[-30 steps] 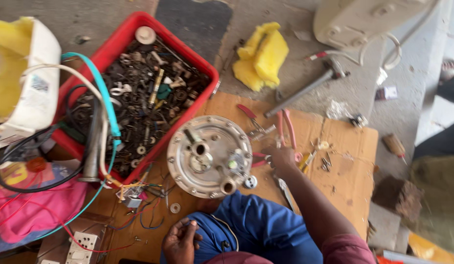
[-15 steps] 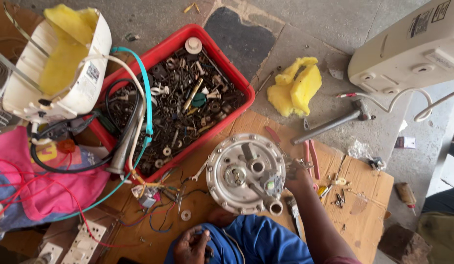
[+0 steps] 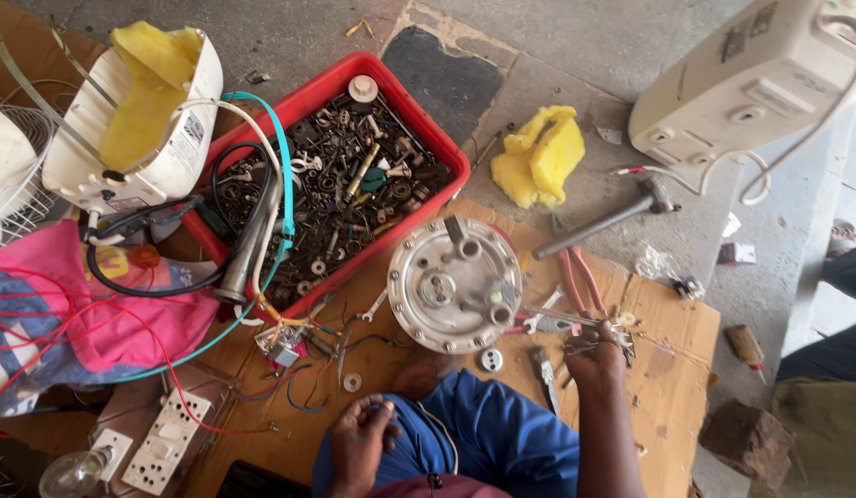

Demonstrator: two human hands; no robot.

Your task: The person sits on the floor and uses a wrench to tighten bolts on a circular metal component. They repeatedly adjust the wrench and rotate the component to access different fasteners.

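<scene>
disc plate (image 3: 454, 284) lying on cardboard sheet (image 3: 668, 369), just in front of the parts tray (image 3: 428, 138) | pliers (image 3: 576, 277) lying right of the disc | right hand (image 3: 594, 355) resting right of the disc, among small tools | left hand (image 3: 359, 438) sitting on the knee (image 3: 483, 433), in front of the disc | foam piece (image 3: 539, 157) lying right of the tray | hammer (image 3: 603, 221) lying behind the pliers

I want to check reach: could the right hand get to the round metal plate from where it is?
Probably yes: the right hand rests on the cardboard beside the round metal plate, with only small loose tools between.
</scene>
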